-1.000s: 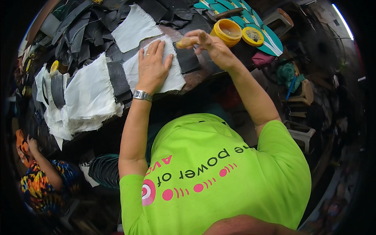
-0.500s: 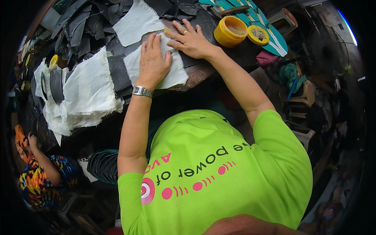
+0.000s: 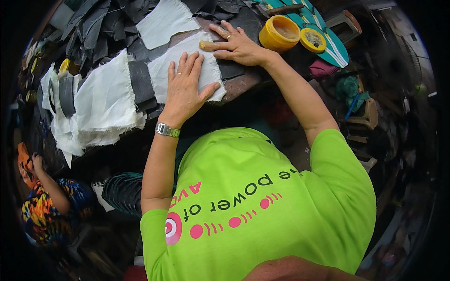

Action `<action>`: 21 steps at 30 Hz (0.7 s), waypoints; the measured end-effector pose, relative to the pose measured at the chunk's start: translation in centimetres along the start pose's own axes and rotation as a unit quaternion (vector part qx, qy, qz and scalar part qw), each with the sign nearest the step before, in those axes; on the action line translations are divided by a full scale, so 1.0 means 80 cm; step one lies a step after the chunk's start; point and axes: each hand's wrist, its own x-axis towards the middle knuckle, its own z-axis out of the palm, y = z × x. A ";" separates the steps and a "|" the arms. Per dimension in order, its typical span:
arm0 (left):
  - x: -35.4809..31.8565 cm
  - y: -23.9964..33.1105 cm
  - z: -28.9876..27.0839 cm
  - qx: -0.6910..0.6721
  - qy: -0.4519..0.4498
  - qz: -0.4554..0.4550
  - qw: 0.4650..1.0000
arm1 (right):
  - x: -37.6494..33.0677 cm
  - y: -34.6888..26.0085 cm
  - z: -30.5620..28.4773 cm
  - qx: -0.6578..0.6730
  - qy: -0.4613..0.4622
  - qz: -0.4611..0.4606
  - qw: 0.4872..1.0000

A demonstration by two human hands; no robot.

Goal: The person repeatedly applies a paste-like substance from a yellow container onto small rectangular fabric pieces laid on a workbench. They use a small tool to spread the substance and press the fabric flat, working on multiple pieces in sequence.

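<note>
A white frayed cloth piece (image 3: 211,68) lies over dark flat pieces near the table's front edge. My left hand (image 3: 185,91) rests on its near part, fingers stretched out and pressing nothing between them. At the cloth's far right edge is my right hand (image 3: 241,47), palm down with fingers spread. Its index finger is coated in something yellowish and touches the cloth. Beyond my left hand lies another white cloth piece (image 3: 166,23). Right of my right hand stands an open yellow tub (image 3: 279,37) with a pale brownish paste inside, its round yellow lid (image 3: 313,40) beside it.
A pile of black scraps (image 3: 101,33) covers the table's far left. White cloths (image 3: 105,93) and a dark strip (image 3: 142,84) lie nearer left. Teal sheets with white strips (image 3: 335,54) and a dark-handled tool (image 3: 285,9) are far right. Another person's arm (image 3: 54,192) shows lower left.
My left hand has slid back toward me on the cloth. My right hand has shifted slightly right, its index finger now stretched across the cloth's edge. The whole view has moved a little.
</note>
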 end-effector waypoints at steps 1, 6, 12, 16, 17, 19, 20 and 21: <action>-0.003 0.000 -0.001 0.001 0.001 -0.002 1.000 | -0.003 0.000 -0.001 0.004 -0.004 -0.010 1.000; 0.000 0.002 -0.003 -0.003 -0.004 -0.016 1.000 | -0.027 -0.012 -0.007 0.005 -0.027 -0.043 0.999; -0.008 0.015 -0.027 -0.086 -0.006 0.018 0.996 | -0.049 -0.028 -0.007 0.020 -0.006 -0.041 0.999; -0.018 0.023 -0.031 -0.156 0.024 0.074 0.985 | -0.048 -0.031 -0.008 -0.001 -0.014 -0.034 0.999; -0.018 0.022 -0.030 -0.167 -0.002 0.073 0.983 | -0.048 -0.032 -0.008 -0.001 -0.018 -0.036 0.999; -0.021 0.023 -0.024 -0.186 0.058 0.075 0.978 | -0.048 -0.032 -0.010 -0.005 -0.025 -0.036 0.999; -0.020 0.023 -0.021 -0.188 0.064 0.071 0.977 | -0.049 -0.033 -0.010 -0.002 -0.023 -0.039 0.999; -0.020 0.022 -0.018 -0.191 0.070 0.068 0.977 | -0.049 -0.033 -0.010 0.000 -0.021 -0.042 0.999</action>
